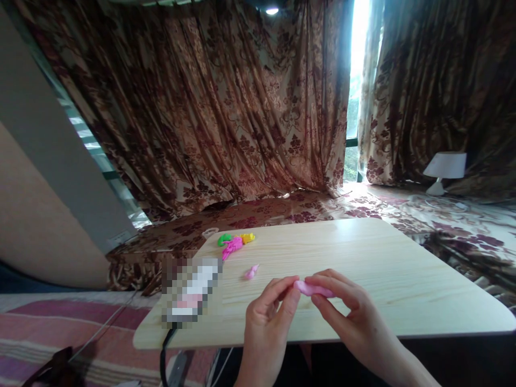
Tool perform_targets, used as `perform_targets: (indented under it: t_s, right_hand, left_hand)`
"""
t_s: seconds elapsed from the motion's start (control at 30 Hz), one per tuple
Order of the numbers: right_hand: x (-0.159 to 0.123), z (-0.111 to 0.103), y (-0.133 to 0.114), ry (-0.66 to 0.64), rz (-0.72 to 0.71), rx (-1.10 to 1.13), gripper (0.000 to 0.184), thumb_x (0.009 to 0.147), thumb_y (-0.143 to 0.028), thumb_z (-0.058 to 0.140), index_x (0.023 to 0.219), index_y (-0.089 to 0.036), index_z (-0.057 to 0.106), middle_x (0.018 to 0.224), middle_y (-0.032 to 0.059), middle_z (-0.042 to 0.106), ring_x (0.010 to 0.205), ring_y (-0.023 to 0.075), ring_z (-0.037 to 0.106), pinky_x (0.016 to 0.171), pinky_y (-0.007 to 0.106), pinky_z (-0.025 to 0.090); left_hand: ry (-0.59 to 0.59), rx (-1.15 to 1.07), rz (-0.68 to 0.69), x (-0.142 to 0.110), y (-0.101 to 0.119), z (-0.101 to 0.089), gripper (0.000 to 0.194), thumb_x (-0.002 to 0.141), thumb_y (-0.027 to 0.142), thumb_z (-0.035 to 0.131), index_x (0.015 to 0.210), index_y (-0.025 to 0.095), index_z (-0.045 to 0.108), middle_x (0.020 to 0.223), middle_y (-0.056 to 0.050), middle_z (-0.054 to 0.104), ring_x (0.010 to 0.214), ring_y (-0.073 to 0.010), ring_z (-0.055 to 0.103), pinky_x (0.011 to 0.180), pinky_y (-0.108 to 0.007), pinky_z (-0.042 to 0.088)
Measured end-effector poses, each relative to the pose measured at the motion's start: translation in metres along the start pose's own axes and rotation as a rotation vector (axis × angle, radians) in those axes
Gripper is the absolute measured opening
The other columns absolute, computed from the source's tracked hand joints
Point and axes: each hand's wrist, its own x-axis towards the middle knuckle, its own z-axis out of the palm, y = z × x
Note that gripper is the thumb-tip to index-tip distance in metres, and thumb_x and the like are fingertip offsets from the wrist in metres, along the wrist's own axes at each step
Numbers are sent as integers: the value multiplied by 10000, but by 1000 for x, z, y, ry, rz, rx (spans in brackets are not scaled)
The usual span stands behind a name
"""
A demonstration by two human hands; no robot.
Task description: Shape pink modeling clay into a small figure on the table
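A soft light-pink strip that looks like modelling clay is stretched sideways between my two hands, above the near part of the table. My left hand pinches its left end between thumb and fingertips. Around the right part, the thumb and fingers of my right hand are closed, hiding some of it. A smaller light-pink lump of clay lies on the tabletop just beyond my left hand. Farther back on the left, magenta clay touches or nearly touches a green piece and a yellow piece.
The light wooden table has rounded corners. On its left side lies a pixelated, unreadable object, with a black cord hanging over the near edge. Behind stand patterned curtains and a white lamp on a covered ledge.
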Motion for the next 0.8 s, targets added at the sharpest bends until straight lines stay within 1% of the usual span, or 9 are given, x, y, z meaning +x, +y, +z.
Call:
perform_targets:
  t_s: [0.1,0.23,0.3,0.43,0.5,0.57,0.63,0.7,0.8]
  right_hand:
    - [-1,-2,-2,-11,-4,14,253,880,-117,520,1078,-230,630,960,46,608,871,172,587,757,292,479]
    - [-2,-1,-5,-50,14,47,231,879,-126,532,1055,-229,640,917,35,619,845,162,593,732,274,483]
    - [-2,-1,-6,-56,29,57,217,877,-142,540,1049,-226,642,893,32,625,829,161,599,725,271,488]
    - [-5,-2,-3,-70,55,46,207,870,-171,556,1049,-236,639,914,33,642,860,174,610,747,284,498]
    - [-8,-2,1,-44,76,29,267,850,-178,588,1108,-244,606,979,37,649,924,190,607,807,308,491]
    - [-9,-3,4,-4,91,13,344,820,-181,627,1153,-247,573,1021,38,647,958,198,601,853,324,475]
    - [-9,-5,5,-8,96,-2,303,815,-182,633,1109,-238,594,981,31,649,912,189,608,821,308,479]
    - [-6,-8,3,-64,95,-16,189,835,-187,612,1018,-224,636,905,25,646,842,174,609,748,282,483]
    - [-3,-10,-3,-124,93,-15,146,861,-201,586,986,-214,660,846,24,638,788,164,602,687,268,472]
  left_hand:
    - [-18,17,31,-1,3,-1,192,741,260,679,923,211,715,932,-29,712,907,-191,626,837,-257,457]
    - [51,-3,61,-3,0,1,85,722,260,693,762,190,721,707,-10,696,701,-154,617,689,-231,473]
    - [45,-42,47,-5,-2,0,111,720,272,693,786,186,717,659,-6,676,655,-144,598,658,-229,468]
    - [-57,-59,61,-5,-1,-2,250,728,269,685,968,200,689,818,-34,687,789,-177,618,750,-264,470]
    - [-81,12,80,-4,-1,-4,184,743,257,671,915,198,697,851,-40,689,838,-189,621,785,-268,460]
    - [-61,57,59,-4,-1,-6,128,754,262,661,858,193,694,819,-34,691,798,-177,623,759,-255,462]
    - [-67,48,8,-4,-3,-7,176,753,277,662,909,197,679,794,-29,690,744,-164,619,715,-248,470]
    - [-118,44,-24,-6,-4,-8,250,756,288,658,990,201,664,822,-36,693,745,-167,619,705,-253,476]
    - [-128,94,-3,-8,-4,-8,235,763,284,654,981,203,684,879,-46,705,794,-183,628,745,-261,473]
